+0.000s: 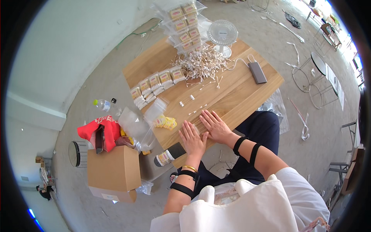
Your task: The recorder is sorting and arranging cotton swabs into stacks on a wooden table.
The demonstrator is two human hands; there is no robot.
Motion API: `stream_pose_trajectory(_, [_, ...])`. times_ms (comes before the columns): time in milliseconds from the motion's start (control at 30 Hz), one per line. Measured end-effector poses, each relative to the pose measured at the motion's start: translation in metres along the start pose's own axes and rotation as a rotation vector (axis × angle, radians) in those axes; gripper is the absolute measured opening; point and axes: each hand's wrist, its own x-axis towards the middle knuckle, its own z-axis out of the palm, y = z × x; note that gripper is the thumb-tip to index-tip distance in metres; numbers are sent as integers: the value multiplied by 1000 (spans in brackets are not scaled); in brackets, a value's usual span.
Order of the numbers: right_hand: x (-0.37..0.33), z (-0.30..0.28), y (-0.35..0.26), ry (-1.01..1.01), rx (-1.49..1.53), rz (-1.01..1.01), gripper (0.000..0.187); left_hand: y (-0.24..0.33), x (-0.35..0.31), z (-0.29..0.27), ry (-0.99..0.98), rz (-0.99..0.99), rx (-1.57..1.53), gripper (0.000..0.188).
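Note:
My left hand point(192, 140) lies with its fingers stretched out at the near edge of the wooden table point(235, 110). Opposite it, my right hand point(215, 128) is also flat, fingers forward. Between the two is a row of cotton swabs point(200, 127), partly covered by my palms and touched by both hands. Just beyond, a few loose swabs point(198, 110) and a small lined-up group of swabs point(187, 101) rest on the wood. Yellow cards point(166, 122) and clear plastic bags point(156, 109) sit left of my left hand. A filled swab pack point(165, 157) lies at the left corner on something dark.
A big heap of swabs point(206, 63) covers the table's far part, beside filled packs point(154, 82) and stacked bagged packs point(185, 27). A small fan point(223, 34) and a grey power bank point(257, 72) with a cable stand near. On the floor are a cardboard box point(112, 168) and stools point(318, 63).

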Motion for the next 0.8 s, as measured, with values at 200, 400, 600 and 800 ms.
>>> stream_pose_trajectory(200, [2,-3,-2,-11,-24,-22,75,1,0,-2,-61,132,-93,87])
stream_pose_trajectory(400, [4,2,-7,-63,-38,-16,77,-1,-11,-28,-157,-13,-262,85])
stream_pose_trajectory(600, [-2,16,-30,-34,-48,23,77,-93,-59,-69,140,-314,-550,72])
stream_pose_trajectory(800, [10,26,-123,-35,37,-72,75,-190,-115,-23,384,-719,-613,62])
